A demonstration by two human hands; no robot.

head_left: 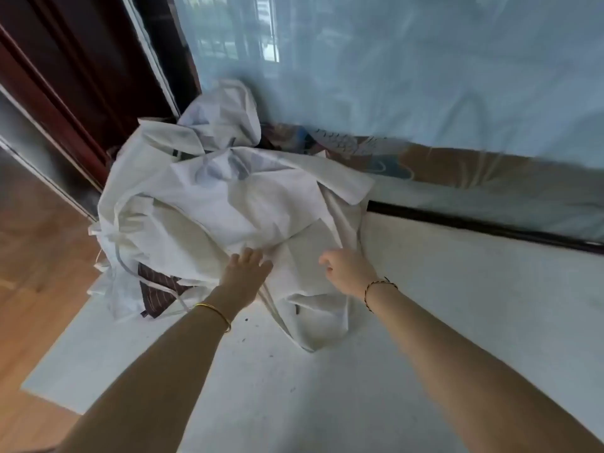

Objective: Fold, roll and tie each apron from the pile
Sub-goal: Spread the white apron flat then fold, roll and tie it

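Observation:
A heap of white aprons [209, 204] lies crumpled at the far left end of a white table [294, 387], their ties trailing over the edge. A dark striped cloth [160, 289] pokes out under the heap's near side. My left hand [245, 273] lies flat on the near edge of the top apron, fingers spread. My right hand [346, 273] hovers just to the right, fingers curled at a fold of the white fabric; whether it pinches the cloth is hidden.
A pale blue curtain [425, 76] hangs behind the table, with a patterned cloth [457, 168] and a dark rail [490, 227] along its foot. Dark wooden frame [65, 76] at far left. Wooden floor [32, 273] lies left of the table.

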